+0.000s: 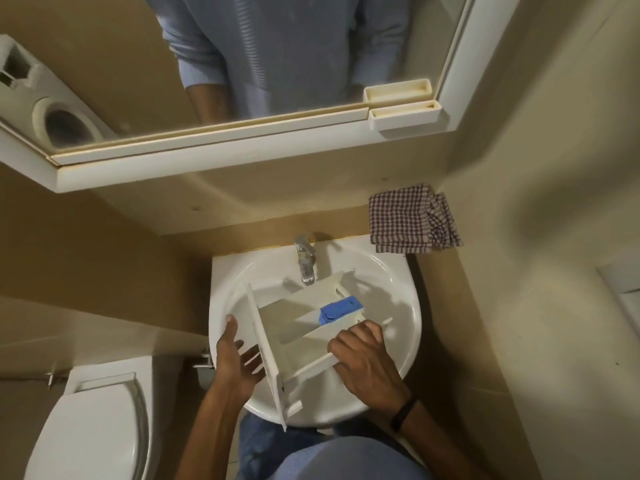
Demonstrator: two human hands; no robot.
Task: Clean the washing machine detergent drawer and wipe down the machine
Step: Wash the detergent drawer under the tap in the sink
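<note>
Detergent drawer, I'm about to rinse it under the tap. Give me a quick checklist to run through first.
1. Detergent drawer held over the sink basin: ok.
2. Right hand grips the drawer's side wall: ok.
3. Left hand open at the front panel, free for the tap: ok.
4. Tap showing no stream: ok.
5. Blue insert taken out for rinsing: not ok, it sits in the drawer.
6. Checked cloth folded right of the tap, likely reachable: ok.
</note>
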